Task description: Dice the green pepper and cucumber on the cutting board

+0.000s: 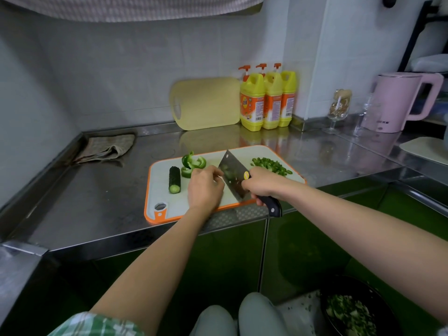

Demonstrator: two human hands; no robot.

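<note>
Gripping the black handle of a cleaver (232, 174), the person's right hand (263, 184) has its fingers wrapped tight around it, and the broad blade stands tilted over the middle of the orange-rimmed cutting board (157, 190). The left hand (204, 187) sits just beside the blade's flat, knuckles up and fingers curled down toward the board. What lies under them is hidden by the hand itself, so I cannot tell whether they pin a piece or hold nothing. On the board's left side lies a stub of cucumber (174, 179), dark and bumpy, with its cut end facing the near edge, apart from both hands. Just behind the left hand are curled chunks of green pepper (192, 163), not yet cut small. On the far right of the board, beyond the knife hand, is a heap of diced green bits (271, 166). The board rests on a steel counter (97, 202), near its front edge. Against the back wall lean a pale yellow board (206, 103) and three yellow detergent bottles (266, 100) with orange pumps. A crumpled cloth (106, 147) lies in the left corner and a pink kettle (400, 100) stands far right. Down by the person's knees is a dark bowl (351, 311) holding chopped greens.
</note>
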